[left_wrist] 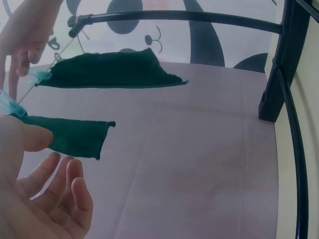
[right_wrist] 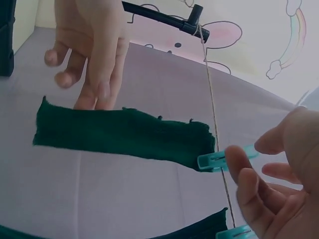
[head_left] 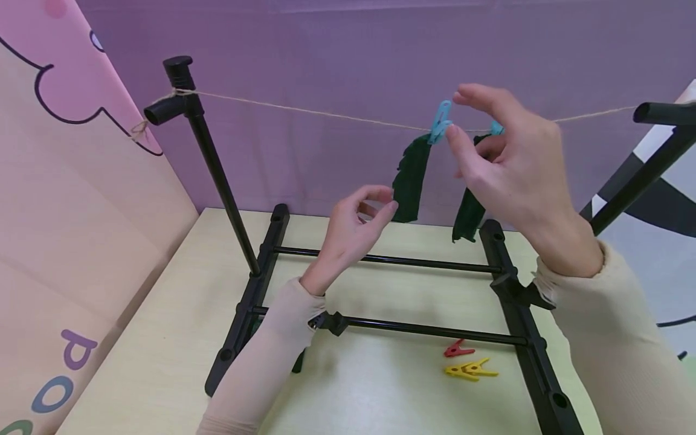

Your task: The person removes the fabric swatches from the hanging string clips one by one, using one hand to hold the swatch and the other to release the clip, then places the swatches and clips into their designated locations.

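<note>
Green cloth hangs from string by a blue peg; clipping seems done. Left hand beside the cloth, right hand around the peg, both loosely parted, gripping nothing; next likely calls for withdrawing gently.

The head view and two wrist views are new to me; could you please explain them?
No machine here, only a person's bare left hand and right hand. One camera on the head looks forward and down; one on each wrist watches that hand's work. A black frame stands on the table, carrying a string. Two green cloths hang there by blue clothespins. A red clothespin and at least one yellow clothespin lie on the table. The left hand is beside one cloth, the right at that cloth's clothespin; neither clearly grips anything.
</note>
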Available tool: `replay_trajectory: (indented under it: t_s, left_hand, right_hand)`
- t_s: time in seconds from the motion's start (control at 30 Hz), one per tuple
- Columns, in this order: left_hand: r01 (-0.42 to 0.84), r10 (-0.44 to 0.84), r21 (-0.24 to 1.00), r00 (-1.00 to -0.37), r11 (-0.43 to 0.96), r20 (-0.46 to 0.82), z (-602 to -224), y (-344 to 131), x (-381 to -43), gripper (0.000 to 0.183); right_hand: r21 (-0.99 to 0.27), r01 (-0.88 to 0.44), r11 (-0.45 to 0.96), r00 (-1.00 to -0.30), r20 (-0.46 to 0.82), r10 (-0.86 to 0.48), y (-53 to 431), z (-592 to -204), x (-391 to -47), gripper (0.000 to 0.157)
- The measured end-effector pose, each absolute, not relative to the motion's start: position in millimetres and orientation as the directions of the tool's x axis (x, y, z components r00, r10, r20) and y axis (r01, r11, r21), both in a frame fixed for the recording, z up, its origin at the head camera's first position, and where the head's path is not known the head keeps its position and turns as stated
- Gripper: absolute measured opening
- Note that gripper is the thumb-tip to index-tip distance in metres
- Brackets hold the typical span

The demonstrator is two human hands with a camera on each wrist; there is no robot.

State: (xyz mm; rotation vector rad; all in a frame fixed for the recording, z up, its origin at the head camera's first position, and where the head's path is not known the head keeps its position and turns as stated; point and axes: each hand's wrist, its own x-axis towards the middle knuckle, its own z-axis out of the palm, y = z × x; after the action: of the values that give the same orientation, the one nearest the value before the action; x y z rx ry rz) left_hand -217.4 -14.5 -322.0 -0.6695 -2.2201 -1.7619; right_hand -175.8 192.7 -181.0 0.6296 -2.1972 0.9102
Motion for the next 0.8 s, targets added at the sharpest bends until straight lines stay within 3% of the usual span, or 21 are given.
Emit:
replay_trajectory:
  t_s: [0.37, 0.57, 0.8]
  left_hand:
    - [0.498, 0.212, 0.855, -0.859, 0.141, 0.466, -302.3, -10.7, -221.7, 0.028]
    - [0.526, 0.189, 0.844, -0.844, 0.104, 0.503, -300.7, -12.8, -222.5, 0.018]
    - [0.497, 0.190, 0.861, -0.861, 0.111, 0.472, -298.1, -8.3, -224.8, 0.031]
  right_hand:
    - [-0.627, -0.556, 0.545, -0.803, 0.574, -0.159, 187.2, -169.4, -178.3, 0.051]
    - [-0.650, -0.541, 0.533, -0.818, 0.554, -0.156, 190.0, -167.0, -174.7, 0.044]
    - [-0.601, -0.547, 0.583, -0.796, 0.588, -0.141, 194.7, -166.3, -171.7, 0.033]
